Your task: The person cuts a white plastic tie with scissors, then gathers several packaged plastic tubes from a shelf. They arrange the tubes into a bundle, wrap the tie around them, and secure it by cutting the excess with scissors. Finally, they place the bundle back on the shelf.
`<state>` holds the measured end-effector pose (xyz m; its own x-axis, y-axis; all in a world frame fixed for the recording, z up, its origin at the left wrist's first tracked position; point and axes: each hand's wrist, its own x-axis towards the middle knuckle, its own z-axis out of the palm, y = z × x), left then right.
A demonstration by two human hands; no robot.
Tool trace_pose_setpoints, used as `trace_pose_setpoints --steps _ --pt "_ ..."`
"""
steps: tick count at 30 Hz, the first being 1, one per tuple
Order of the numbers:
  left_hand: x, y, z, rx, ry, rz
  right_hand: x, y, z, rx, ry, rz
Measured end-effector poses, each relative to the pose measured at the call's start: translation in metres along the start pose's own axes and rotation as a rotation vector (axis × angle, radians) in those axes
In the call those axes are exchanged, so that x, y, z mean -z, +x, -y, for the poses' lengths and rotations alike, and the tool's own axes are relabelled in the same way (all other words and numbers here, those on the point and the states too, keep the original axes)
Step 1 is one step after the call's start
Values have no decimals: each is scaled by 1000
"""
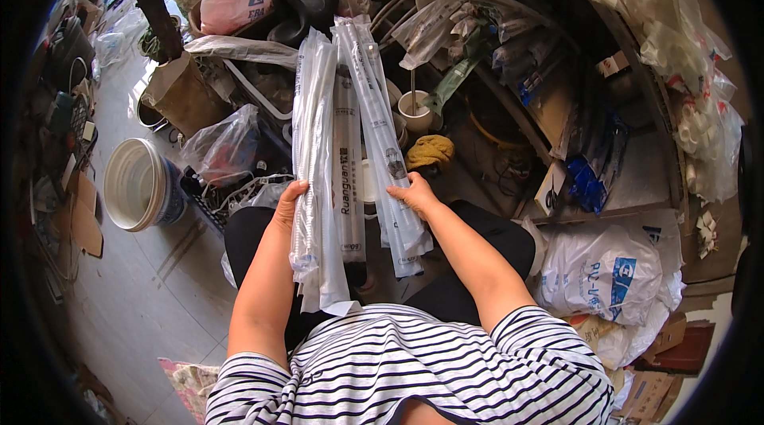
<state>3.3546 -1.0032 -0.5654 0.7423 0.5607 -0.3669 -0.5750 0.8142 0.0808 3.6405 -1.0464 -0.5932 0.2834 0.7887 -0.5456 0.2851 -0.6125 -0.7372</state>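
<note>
My left hand [289,207] grips a bundle of long corrugated hoses in clear plastic sleeves [313,156], its fingers mostly hidden behind them. On the other side, my right hand [418,195] holds a second sleeved bundle [376,120], thumb on top. Between the two lies another long printed sleeve [347,198]; what supports it cannot be told. All three extend away from my lap, close together at their far ends and spread apart near me. The sleeves bear dark writing.
A white plastic bucket [128,186] stands on the tiled floor at left, beside a black plastic basket [203,201]. Ahead on the right are a yellow cloth [430,152] and a white cup [416,120]. A stuffed white plastic bag [588,276] lies at right, below cluttered shelving.
</note>
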Motion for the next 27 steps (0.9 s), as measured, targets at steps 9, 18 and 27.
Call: trace_pose_setpoints --steps 9,18,27 --pt "-22 3 10 -137 82 -20 -25 -41 29 306 200 197" --pt "9 14 -2 -201 229 176 -39 -52 95 815 -519 396" --pt "-16 0 11 -102 9 244 34 0 47 996 -1186 224"
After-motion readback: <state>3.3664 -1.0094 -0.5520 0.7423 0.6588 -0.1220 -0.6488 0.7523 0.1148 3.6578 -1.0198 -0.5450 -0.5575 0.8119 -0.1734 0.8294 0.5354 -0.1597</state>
